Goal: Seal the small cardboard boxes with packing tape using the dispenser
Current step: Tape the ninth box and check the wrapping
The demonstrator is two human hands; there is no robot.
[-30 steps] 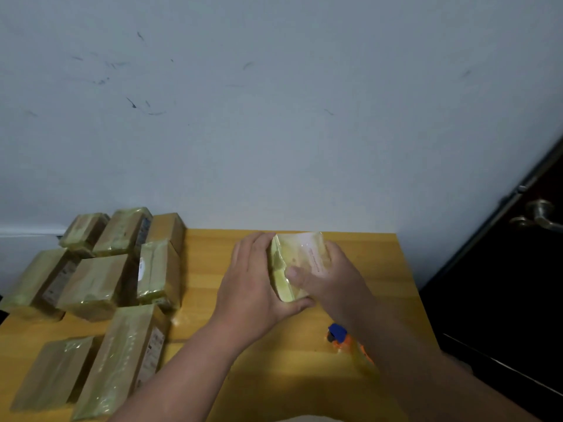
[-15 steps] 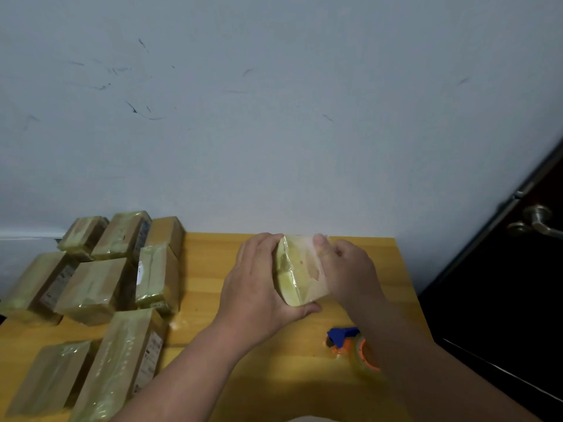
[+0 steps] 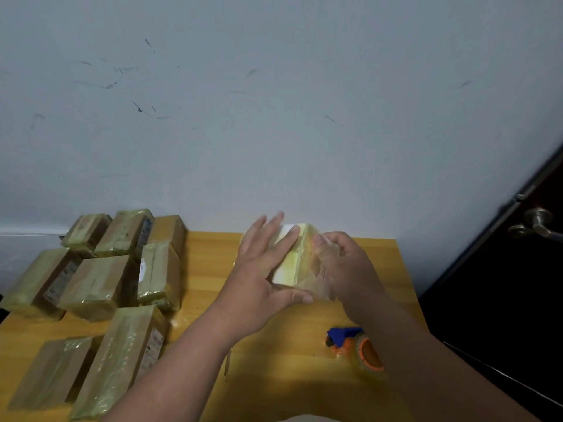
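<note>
Yellow wooden table against scuffed grey wall; left fingers flat, right fingers clamped on box.

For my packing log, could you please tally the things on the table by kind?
Boxes lying at the left: 8
Box in the hands: 1
Tape dispenser: 1
Total: 10

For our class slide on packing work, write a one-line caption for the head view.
Both hands, left and right, press tape onto a small box; dispenser rests nearby.
</note>
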